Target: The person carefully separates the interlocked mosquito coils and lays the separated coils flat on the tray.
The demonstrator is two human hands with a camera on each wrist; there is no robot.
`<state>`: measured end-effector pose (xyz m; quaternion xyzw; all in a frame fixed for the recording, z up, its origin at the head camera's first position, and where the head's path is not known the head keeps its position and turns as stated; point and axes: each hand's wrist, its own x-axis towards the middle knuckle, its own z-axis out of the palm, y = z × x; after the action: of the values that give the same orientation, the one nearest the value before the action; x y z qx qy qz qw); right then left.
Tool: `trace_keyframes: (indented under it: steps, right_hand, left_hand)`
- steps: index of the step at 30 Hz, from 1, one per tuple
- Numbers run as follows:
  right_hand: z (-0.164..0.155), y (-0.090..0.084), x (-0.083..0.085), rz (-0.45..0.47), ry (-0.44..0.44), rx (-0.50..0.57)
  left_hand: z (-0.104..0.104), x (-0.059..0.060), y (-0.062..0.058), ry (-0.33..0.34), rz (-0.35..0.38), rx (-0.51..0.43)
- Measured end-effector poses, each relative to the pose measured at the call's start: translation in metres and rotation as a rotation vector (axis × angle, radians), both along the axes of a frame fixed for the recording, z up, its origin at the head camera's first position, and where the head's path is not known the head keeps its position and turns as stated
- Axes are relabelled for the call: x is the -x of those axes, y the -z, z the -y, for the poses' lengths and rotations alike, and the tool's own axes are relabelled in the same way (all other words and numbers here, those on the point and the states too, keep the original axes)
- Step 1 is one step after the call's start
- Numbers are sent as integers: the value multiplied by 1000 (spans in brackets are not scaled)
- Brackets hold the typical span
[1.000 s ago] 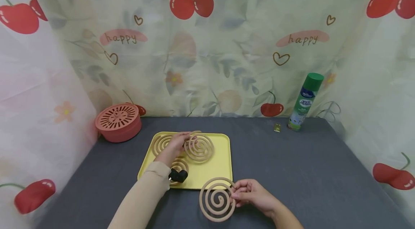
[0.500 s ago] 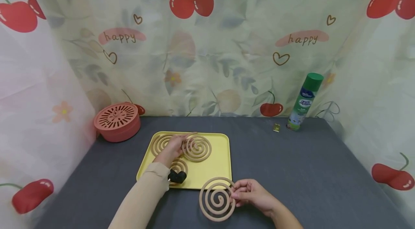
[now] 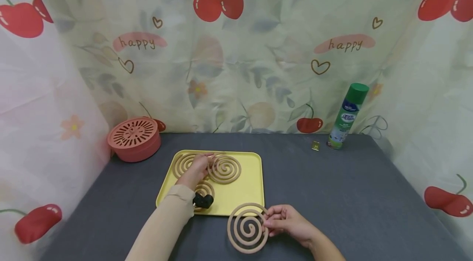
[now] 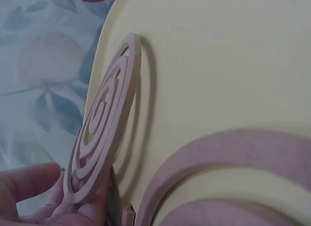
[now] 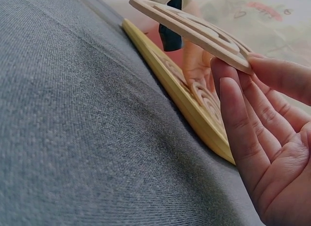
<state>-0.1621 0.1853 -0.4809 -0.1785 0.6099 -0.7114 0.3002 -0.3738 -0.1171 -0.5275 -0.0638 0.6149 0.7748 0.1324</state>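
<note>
While right hand (image 3: pixel 286 222) pinches coil (image 3: pixel 246 228) leftward | left hand (image 3: pixel 194 169) seemingly grips tray coil (image 3: pixel 224 168)

Left hand (image 3: pixel 194 169) reaching forward, fingers (image 4: pixel 29 184) seemingly pinching, right hand (image 3: pixel 286 220) low, fingers curled

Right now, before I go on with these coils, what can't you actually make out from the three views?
- Small gold object beside the green spray can: too small in the head view to identify.
- Spray can label: too small to read.
- Tan spiral coil at the yellow plastic tray's near-left: partly covered by the left hand and a black wrist camera.
- Slotted red round container: contents hidden by its lid.
- Right hand: its fingers cover the coil edge it holds.
</note>
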Motion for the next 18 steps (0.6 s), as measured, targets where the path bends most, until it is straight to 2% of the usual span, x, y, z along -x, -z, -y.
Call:
trace_keyframes:
  steps: [2, 3, 4, 5, 6, 7, 10, 12, 15, 18]
  right_hand:
    - [0, 0, 0, 3, 2, -4]
    - [0, 0, 0, 4, 3, -6]
    - [0, 0, 0, 6, 4, -9]
    - [0, 0, 0, 7, 6, -11]
    - [0, 0, 0, 9, 7, -13]
    - [0, 0, 0, 11, 8, -14]
    - [0, -1, 0, 15, 8, -17]
    - [0, -1, 0, 14, 7, -17]
    - [1, -1, 0, 11, 8, -19]
    - [1, -1, 0, 10, 8, -20]
  left_hand:
    - [8, 21, 29, 0, -23, -37]
    - [9, 23, 31, -7, -25, -49]
    - [8, 20, 27, -16, -22, -51]
    - [5, 12, 15, -34, -4, -37]
    - [0, 0, -2, -56, 22, -10]
    - [-1, 2, -2, -69, 38, 14]
    - [-13, -33, -51, -91, 99, 111]
    - [-16, -47, -71, -86, 113, 138]
    - [-18, -60, -88, -74, 121, 143]
    - [-19, -66, -97, -79, 117, 139]
